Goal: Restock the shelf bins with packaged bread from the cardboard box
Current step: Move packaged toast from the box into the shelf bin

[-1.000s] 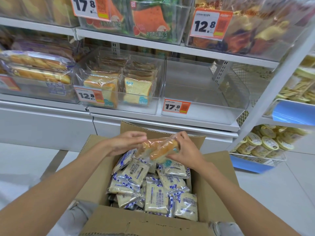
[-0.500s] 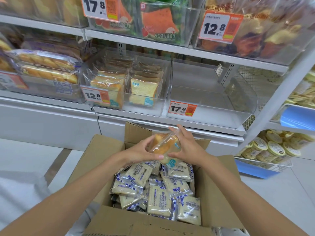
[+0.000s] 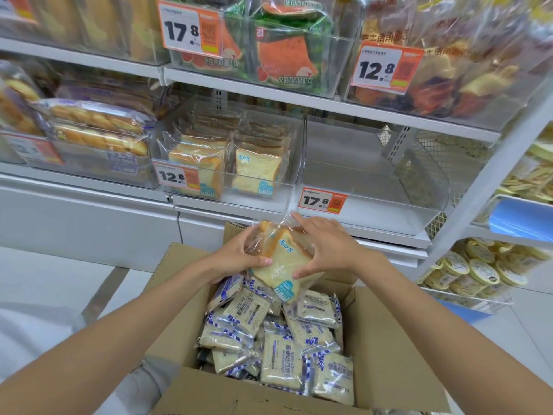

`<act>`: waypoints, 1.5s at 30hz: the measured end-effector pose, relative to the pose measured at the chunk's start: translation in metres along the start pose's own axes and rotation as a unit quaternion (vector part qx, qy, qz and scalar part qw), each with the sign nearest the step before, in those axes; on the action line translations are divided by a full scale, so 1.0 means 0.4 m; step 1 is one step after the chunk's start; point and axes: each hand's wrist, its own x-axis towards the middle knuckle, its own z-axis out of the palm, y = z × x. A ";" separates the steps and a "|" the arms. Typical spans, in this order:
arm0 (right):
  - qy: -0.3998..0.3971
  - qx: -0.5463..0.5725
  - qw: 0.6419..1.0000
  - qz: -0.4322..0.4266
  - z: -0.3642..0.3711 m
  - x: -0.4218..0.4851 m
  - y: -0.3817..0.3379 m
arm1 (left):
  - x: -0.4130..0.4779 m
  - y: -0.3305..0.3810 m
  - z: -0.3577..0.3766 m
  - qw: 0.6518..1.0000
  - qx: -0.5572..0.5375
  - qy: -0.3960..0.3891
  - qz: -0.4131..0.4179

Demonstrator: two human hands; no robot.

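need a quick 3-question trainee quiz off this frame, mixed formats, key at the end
1. True or false: the left hand hangs idle while only the right hand grips the pack of sliced toast.
2. Which price does the price tag show on the clear bin with nothing in it? A 12.8, B 17.8, C 21.8.
3. Fill in: the wrapped packs lying in the cardboard box are white and ____.
Key: 1 false, both hands grip it; 2 B; 3 blue.
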 end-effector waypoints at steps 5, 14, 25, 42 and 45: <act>0.098 0.043 0.994 -0.008 -0.097 0.037 -0.042 | 0.005 0.069 -0.067 0.992 0.124 0.003 0.038; 0.382 0.040 0.922 -0.041 -0.281 0.183 -0.085 | 0.079 0.348 -0.258 0.912 0.241 0.187 0.276; 0.178 0.023 0.984 0.014 -0.317 0.359 -0.022 | 0.244 0.309 -0.349 0.944 0.269 0.101 0.163; 0.109 -0.002 0.993 0.041 -0.311 0.349 0.007 | 0.215 0.318 -0.422 0.901 0.424 0.058 0.067; 0.069 -0.005 0.997 0.024 -0.301 0.374 -0.016 | 0.204 0.270 -0.461 0.920 0.375 0.093 0.068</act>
